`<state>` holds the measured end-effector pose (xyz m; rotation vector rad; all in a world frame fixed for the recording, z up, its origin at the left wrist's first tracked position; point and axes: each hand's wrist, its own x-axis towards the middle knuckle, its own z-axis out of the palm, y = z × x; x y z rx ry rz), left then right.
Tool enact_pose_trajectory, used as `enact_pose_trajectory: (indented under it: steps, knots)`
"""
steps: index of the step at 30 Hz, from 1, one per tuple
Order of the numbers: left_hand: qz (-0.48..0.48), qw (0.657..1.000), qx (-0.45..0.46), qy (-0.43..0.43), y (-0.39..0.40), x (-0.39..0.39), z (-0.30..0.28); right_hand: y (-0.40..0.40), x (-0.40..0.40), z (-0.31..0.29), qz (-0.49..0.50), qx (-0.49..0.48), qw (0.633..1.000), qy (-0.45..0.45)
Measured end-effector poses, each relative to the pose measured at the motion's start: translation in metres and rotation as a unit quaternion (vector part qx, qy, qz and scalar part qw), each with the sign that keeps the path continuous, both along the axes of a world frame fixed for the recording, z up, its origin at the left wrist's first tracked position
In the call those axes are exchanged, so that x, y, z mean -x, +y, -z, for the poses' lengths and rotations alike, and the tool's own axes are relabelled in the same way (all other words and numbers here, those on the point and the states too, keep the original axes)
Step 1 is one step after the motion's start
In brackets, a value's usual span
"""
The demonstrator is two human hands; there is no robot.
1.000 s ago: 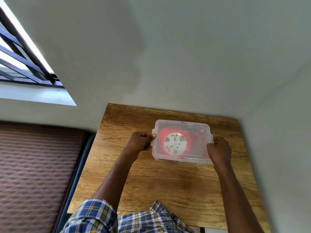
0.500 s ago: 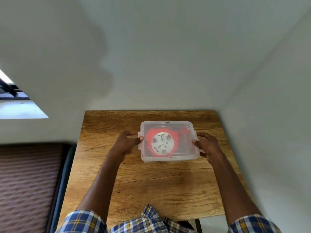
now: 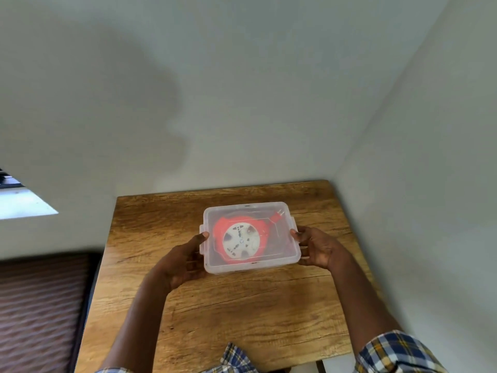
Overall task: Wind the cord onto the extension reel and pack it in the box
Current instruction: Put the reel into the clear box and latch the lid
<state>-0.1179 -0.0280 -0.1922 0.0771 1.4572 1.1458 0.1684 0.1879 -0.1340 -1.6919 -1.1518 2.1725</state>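
A clear plastic box (image 3: 282, 261) with its lid on sits over the middle of the wooden table (image 3: 242, 313). Inside lies the red extension reel (image 3: 240, 239) with a white socket face, its cord wound on and the red plug (image 3: 277, 216) tucked at the far right corner. My left hand (image 3: 185, 261) holds the box's left end, thumb on the lid's edge and fingers curled under the side. My right hand (image 3: 317, 249) grips the right end the same way. I cannot tell whether the box rests on the table or is lifted a little.
The table stands in a corner, with grey walls (image 3: 269, 103) behind and to the right. A window sill (image 3: 24, 205) shows at the left. A brown ribbed mattress (image 3: 40, 313) lies left of the table, below its top.
The view has swung right, so the window has slid out of frame. Both hands have shifted their hold lower on the box's ends, and the box sits nearer to me.
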Motion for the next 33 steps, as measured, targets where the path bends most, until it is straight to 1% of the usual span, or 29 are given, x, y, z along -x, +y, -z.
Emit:
enact_pose_trajectory:
  steps: [4, 5, 6, 7, 8, 9, 10, 11, 12, 14, 15, 17, 20, 21, 22, 24, 27, 31, 33]
  knots:
    - [-0.045, 0.998, 0.006, 0.034, 0.005, -0.01, -0.007, 0.005, -0.002, 0.0, -0.052, -0.025, 0.998, -0.013]
    - [-0.056, 0.998, 0.007, 0.041, 0.006, -0.012, -0.008, 0.005, 0.001, -0.002, -0.064, -0.051, 0.996, -0.037]
    - [-0.063, 0.997, 0.008, 0.046, 0.006, -0.014, -0.009, 0.003, 0.005, -0.004, -0.074, -0.099, 0.99, -0.076]
    - [-0.078, 0.996, 0.011, 0.05, 0.006, -0.018, -0.01, 0.003, 0.011, -0.006, -0.098, -0.173, 0.97, -0.139]
    - [-0.096, 0.994, 0.011, 0.052, 0.006, -0.022, -0.011, 0.0, 0.019, -0.011, -0.136, -0.267, 0.928, -0.222]
    - [-0.115, 0.992, 0.01, 0.056, 0.005, -0.025, -0.013, -0.005, 0.029, -0.017, -0.183, -0.373, 0.861, -0.293]
    - [-0.131, 0.989, 0.012, 0.064, 0.004, -0.029, -0.014, -0.01, 0.042, -0.021, -0.216, -0.474, 0.791, -0.322]
    - [-0.141, 0.987, 0.016, 0.078, 0.004, -0.032, -0.016, -0.015, 0.058, -0.026, -0.236, -0.546, 0.743, -0.307]
    - [-0.157, 0.982, 0.023, 0.098, 0.003, -0.037, -0.018, -0.021, 0.075, -0.031, -0.261, -0.59, 0.72, -0.256]
    - [-0.203, 0.967, 0.032, 0.148, 0.004, -0.048, -0.021, -0.032, 0.112, -0.041, -0.336, -0.615, 0.703, -0.125]
    - [-0.229, 0.957, 0.03, 0.176, 0.004, -0.054, -0.022, -0.037, 0.131, -0.046, -0.383, -0.609, 0.69, -0.077]
    - [-0.269, 0.935, 0.013, 0.231, 0.004, -0.068, -0.025, -0.045, 0.162, -0.051, -0.474, -0.592, 0.651, -0.028]
    - [-0.277, 0.899, 0.0, 0.339, 0.002, -0.084, -0.028, -0.048, 0.196, -0.047, -0.606, -0.526, 0.596, -0.025]
    - [-0.269, 0.887, 0.01, 0.374, 0.003, -0.087, -0.029, -0.044, 0.202, -0.044, -0.642, -0.493, 0.586, -0.028]
    - [-0.27, 0.878, 0.02, 0.395, 0.004, -0.09, -0.028, -0.041, 0.207, -0.04, -0.668, -0.466, 0.58, -0.025]
    - [-0.284, 0.868, 0.026, 0.407, 0.007, -0.093, -0.027, -0.034, 0.21, -0.032, -0.674, -0.445, 0.589, 0.005]
    - [-0.289, 0.849, 0.044, 0.44, 0.011, -0.096, -0.023, -0.027, 0.206, -0.02, -0.633, -0.448, 0.628, 0.059]
    - [-0.284, 0.829, 0.061, 0.478, 0.014, -0.098, -0.021, -0.025, 0.202, -0.01, -0.595, -0.45, 0.662, 0.073]
    - [-0.277, 0.814, 0.068, 0.506, 0.016, -0.1, -0.021, -0.025, 0.201, -0.007, -0.571, -0.432, 0.692, 0.092]
